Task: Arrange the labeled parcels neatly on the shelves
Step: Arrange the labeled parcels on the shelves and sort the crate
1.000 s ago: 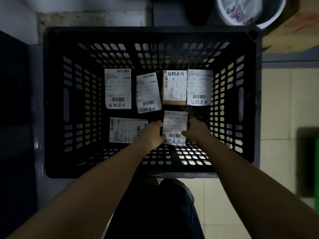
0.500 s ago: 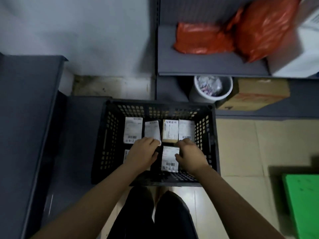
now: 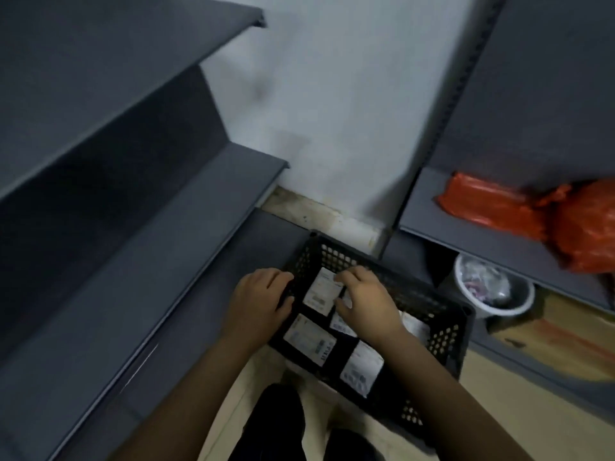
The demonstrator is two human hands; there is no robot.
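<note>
Rising from the black crate [image 3: 429,314], both hands [image 3: 258,302] [image 3: 366,304] had closed their grip on one labeled parcel [image 3: 322,291], with empty grey shelves [image 3: 159,207] newly in view.

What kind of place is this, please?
Probably a parcel storeroom or pickup point. Dark metal shelves line the walls, a black crate on the floor holds labeled parcels, and orange bagged packages already sit on a shelf.

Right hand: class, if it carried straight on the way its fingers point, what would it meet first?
Probably the white-labelled parcel in the black crate; the right hand already seems to touch its edge, though depth is unclear.
</note>
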